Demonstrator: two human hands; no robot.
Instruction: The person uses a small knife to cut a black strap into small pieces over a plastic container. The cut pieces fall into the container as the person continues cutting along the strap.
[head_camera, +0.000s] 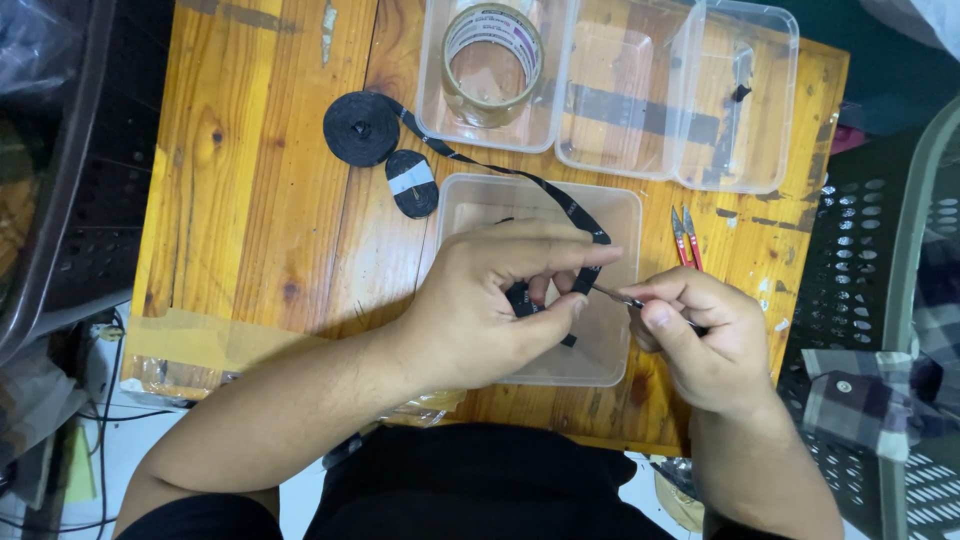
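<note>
Landmark: the empty clear tub (470, 205) at the middle of the wooden surface (250, 200).

Left hand (490, 305) hovers over the tub, fingers curled, pinching the black ribbon (560, 200) between thumb and forefinger. Ribbon end is bunched inside that grip, partly hidden by the fingers. From the hand the ribbon arcs up over the tub's far right corner, runs along its far rim, then goes left of the tub to a black roll (361, 128) lying flat on the surface.

Right hand (700, 340) sits just off the tub's right edge, closed around a thin metal tool (615, 296). Tool tip points left and meets the ribbon right at the left fingertips, over the tub's right side. Kind of tool cannot be told; most of it is hidden in the fist.

A smaller black roll with a white band (411, 183) lies just left of the tub's far left corner, near the big roll.

Beyond the tub: three more clear tubs in a row. The leftmost one (435, 110) holds a tape roll (492, 62).

Right of the tub, well clear of the right hand: red-handled snips (686, 238) flat on the surface.

Plaid cloth (870, 385) hangs off a crate far right of the tub.
</note>
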